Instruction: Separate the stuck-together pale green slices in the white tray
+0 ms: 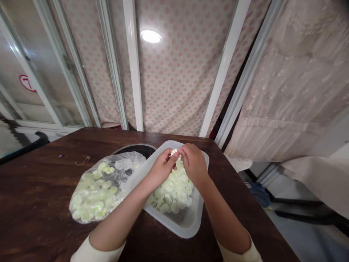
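Note:
Over a white plastic tub (188,231), my left hand (163,165) and my right hand (194,162) meet with fingertips closed. Between them they pinch a small whitish flower-like piece (174,152). Below lies a heap of pale green-white scalloped flower pieces (174,193), filling much of the tub. To the left, a clear plastic bag (122,160) holds more pale green-white pieces (92,193) and lies beside the tub, near my left forearm. The fingers partly hide the pinched piece.
All of this rests on a dark brown wooden table (40,203). A dark round disc with a shiny rim (139,147) sits partly under the bag and tub. A bit of string (83,161) lies at the left. Behind stand framed glass panels and a polka-dot curtain (180,83).

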A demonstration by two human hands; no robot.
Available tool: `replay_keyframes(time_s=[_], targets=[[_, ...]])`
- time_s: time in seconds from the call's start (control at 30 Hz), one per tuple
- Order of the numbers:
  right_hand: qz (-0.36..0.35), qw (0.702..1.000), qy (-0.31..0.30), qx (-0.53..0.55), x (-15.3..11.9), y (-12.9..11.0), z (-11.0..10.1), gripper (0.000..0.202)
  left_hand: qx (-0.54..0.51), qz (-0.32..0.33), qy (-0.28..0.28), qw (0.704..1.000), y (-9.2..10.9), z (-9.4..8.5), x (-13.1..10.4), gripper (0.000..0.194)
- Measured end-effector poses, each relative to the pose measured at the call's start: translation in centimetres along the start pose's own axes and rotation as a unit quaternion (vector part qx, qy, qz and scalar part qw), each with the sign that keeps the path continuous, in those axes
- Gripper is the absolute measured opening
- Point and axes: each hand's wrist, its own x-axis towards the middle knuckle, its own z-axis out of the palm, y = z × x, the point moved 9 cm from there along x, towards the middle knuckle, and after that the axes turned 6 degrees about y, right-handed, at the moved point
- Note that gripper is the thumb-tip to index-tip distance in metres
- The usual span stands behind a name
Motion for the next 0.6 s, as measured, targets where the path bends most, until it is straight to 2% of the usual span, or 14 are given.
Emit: replay_keyframes(time_s=[0.1,0.2,0.43,0.6], targets=[[-0.041,0.994,0.01,-0.1,0.0,-0.6,-0.3,0.03,0.017,0.003,0.017,1.0,-0.2,-0.3,0.1,0.031],[-0.049,0.992,0.016,-0.116,-0.1,-0.7,-0.4,0.03,0.028,0.009,0.025,0.999,-0.3,-0.6,0.4,0.029],[-0.027,0.998,0.001,-0.049,-0.2,-0.3,0.2,0.028,0.068,0.048,0.059,0.995,-0.1,-1.3,0.5,0.026],[0.002,0.999,0.006,0.053,-0.2,-0.1,0.2,0.025,-0.003,0.06,0.054,0.997,0.5,-1.2,0.4,0.023]])
